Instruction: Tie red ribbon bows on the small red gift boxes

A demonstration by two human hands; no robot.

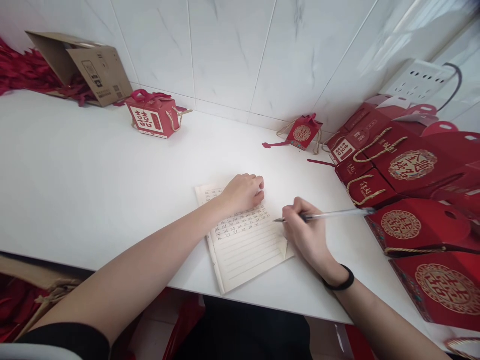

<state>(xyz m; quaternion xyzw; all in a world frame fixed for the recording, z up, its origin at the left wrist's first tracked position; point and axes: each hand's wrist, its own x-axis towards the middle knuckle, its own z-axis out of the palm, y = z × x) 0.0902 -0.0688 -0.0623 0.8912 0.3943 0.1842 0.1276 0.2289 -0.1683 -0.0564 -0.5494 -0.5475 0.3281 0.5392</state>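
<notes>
Judging by its page, the notebook (251,257) is written on in part: rows of small characters are seen beside and below the left hand (243,192), while the ruled lines below them, to the left of the right hand (307,232), are left blank. The lowest row seems to be stopped short of the page's right edge.

The notebook is laid on the table (112,170), directly under the left hand, whose fingers are loosely curled inward; nothing is seen held there, though the palm is hidden. The pen (337,214) is pinched between thumb and fingers of the right hand, its nib pointed leftward over the page; whether paper is touched by it cannot be told. Red boxes (412,225) are crowded together to the right of the right hand.
</notes>
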